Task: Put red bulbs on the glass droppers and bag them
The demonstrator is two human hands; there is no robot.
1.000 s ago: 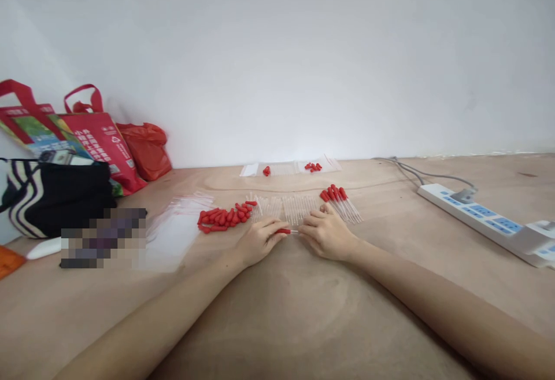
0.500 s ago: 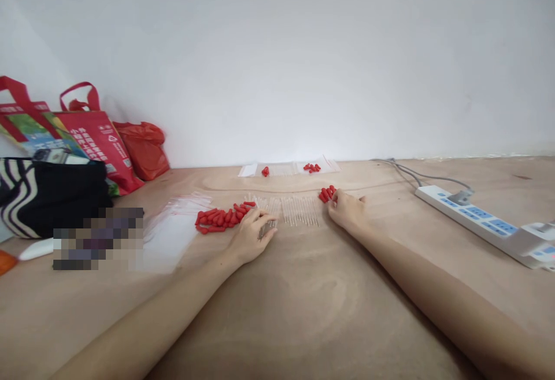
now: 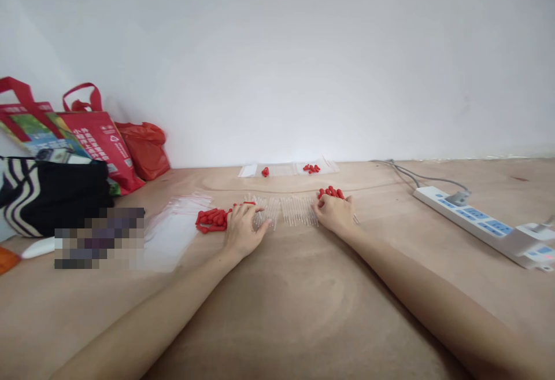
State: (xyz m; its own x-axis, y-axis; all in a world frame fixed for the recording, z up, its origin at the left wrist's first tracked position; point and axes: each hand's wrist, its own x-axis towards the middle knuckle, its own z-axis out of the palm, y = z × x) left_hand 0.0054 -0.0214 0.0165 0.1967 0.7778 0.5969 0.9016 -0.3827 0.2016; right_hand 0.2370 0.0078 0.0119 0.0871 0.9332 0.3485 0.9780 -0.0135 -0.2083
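Observation:
My left hand point(image 3: 245, 227) is beside a pile of small red bulb-shaped pieces point(image 3: 211, 218), its fingers over the right part of that pile. The thumb stands apart, and I see nothing held. Thin, pale, see-through sticks point(image 3: 297, 211) lie side by side in a row between my hands. At the right end of the row, my right hand point(image 3: 336, 215) has its fingertips pressed together against the sticks; what they pinch is too small to make out. Just behind it is a smaller group of red bulb-shaped pieces point(image 3: 330, 191).
Clear plastic bags point(image 3: 169, 247) lie left of the pile. Near the wall are filled clear bags point(image 3: 280, 169) with red pieces. A white power strip point(image 3: 472, 218) with a grey cord is at right; red shopping bags point(image 3: 102, 143) and a black striped cloth bag point(image 3: 65, 195) stand at left.
My right hand has moved left and a little toward me, from the small red group to the sticks. My left hand has shifted slightly left over the red pile.

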